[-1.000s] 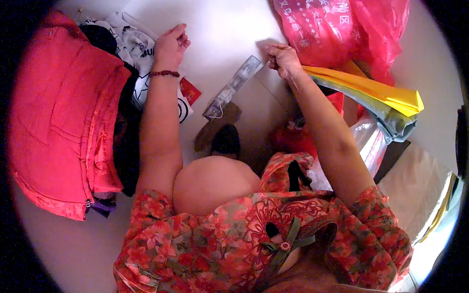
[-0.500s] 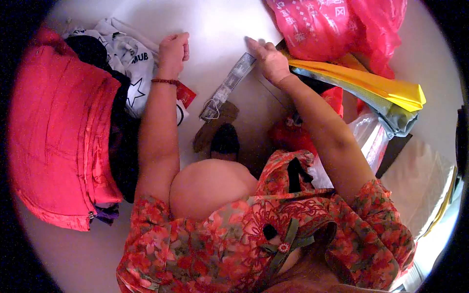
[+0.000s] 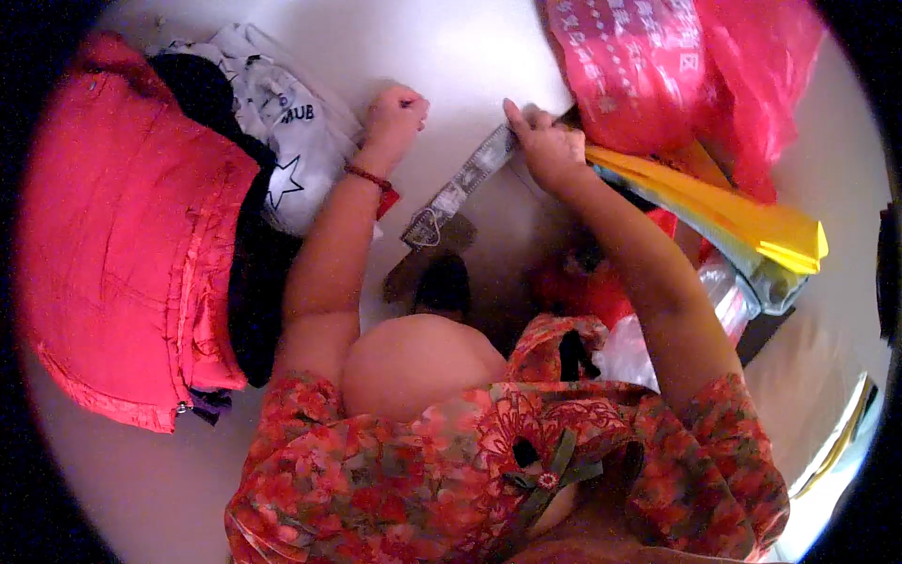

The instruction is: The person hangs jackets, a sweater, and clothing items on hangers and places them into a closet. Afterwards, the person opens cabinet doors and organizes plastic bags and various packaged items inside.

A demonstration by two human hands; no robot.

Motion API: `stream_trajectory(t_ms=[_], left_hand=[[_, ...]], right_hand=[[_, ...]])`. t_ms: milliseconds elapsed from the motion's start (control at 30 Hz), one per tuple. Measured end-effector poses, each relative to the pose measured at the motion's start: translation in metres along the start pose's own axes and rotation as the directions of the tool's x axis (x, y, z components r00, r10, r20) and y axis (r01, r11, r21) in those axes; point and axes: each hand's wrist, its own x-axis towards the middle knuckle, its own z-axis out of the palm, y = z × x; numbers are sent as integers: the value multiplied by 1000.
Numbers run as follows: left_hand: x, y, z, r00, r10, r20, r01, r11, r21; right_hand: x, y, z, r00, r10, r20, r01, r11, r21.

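Note:
My right hand (image 3: 548, 148) pinches the upper end of a long, narrow grey patterned strip (image 3: 462, 184) with a white string loop (image 3: 426, 228) at its lower end. The strip hangs at a slant toward the lower left. My left hand (image 3: 396, 115) is to the left of it, apart from the strip, with its fingers curled closed. Whatever it may hold is too small to make out. A dark red beaded bracelet (image 3: 366, 176) is round my left wrist, and a small red tag (image 3: 389, 203) shows beside it.
At the left lie a red padded garment (image 3: 141, 244), a black cloth (image 3: 258, 301) and a white garment with stars (image 3: 291, 141). To the right are a red plastic bag (image 3: 639, 75), a folded yellow bag (image 3: 714, 197) and a clear plastic bag (image 3: 728, 291).
My left hand has moved right, closer to my right hand. The strip stays in my right hand, and the whole view has shifted slightly.

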Motion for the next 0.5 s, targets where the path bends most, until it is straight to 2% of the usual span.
stream_trajectory(t_ms=[33,67,167,233,267,300,367,400,433,500], left_hand=[[3,-3,0,1000,-9,9,9,997,82],[7,-5,-1,1000,-12,-11,12,997,77],[1,2,7,999,-27,-18,28,997,67],[-7,14,9,995,-101,18,102,993,-63],[-10,13,10,995,-100,16,100,993,-65],[-14,12,13,989,-124,80,133,984,-120],[-18,5,23,977,-134,166,163,970,-182],[-20,-1,24,968,-147,206,197,948,-249],[-21,-2,22,957,-159,244,233,921,-314],[-22,-8,17,958,-162,235,233,920,-315]], right_hand=[[2,-2,-2,1000,8,6,-8,999,-35],[6,-4,-6,1000,-10,1,10,999,-43],[13,-10,-10,995,99,30,-100,995,10],[19,-15,-10,993,112,47,-112,994,-2],[20,-16,-10,988,138,66,-138,990,-11],[21,-13,-6,988,143,63,-143,990,-15],[16,-3,-2,997,40,-62,-36,998,53],[12,2,1,997,55,-62,-52,998,45],[8,1,-7,999,48,13,-48,999,-19],[-3,-5,-19,990,73,123,-54,987,-152]])
